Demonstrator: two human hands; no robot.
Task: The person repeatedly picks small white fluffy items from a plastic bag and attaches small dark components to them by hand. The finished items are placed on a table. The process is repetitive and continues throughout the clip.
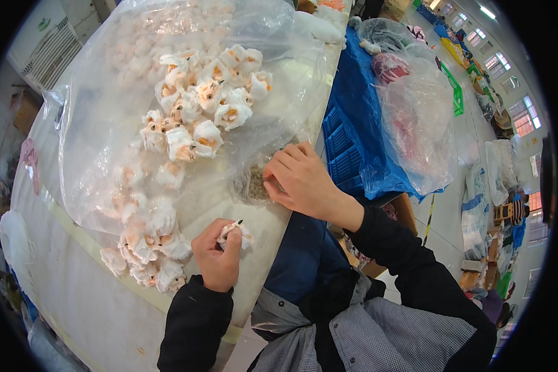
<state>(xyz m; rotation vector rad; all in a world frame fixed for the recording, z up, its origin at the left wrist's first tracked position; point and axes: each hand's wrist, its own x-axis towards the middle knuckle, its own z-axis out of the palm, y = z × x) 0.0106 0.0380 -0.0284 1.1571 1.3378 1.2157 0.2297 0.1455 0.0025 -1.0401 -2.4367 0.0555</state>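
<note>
The left hand (217, 263) grips a small white fluffy piece (245, 238) between thumb and fingers, low over the near right part of the surface (96, 291), its dark tip pointing up. The right hand (271, 185) has its fingers bent together at a clear packet of small drab bits (254, 183), close to the right edge; whether they pinch anything, I cannot tell.

To do this picking well, the right hand would best take one bit at a time with the fingertips, keeping the packet lying flat so nothing spills over that edge. The left hand should hold the piece lightly at its sides, so that the fluff is not crushed and the dark tip stays free. Bringing the hands together over the surface seems safest for catching drops. The heap of similar pieces (208, 96) on the large clear bag (96, 146), farther off, is best left undisturbed.
</note>
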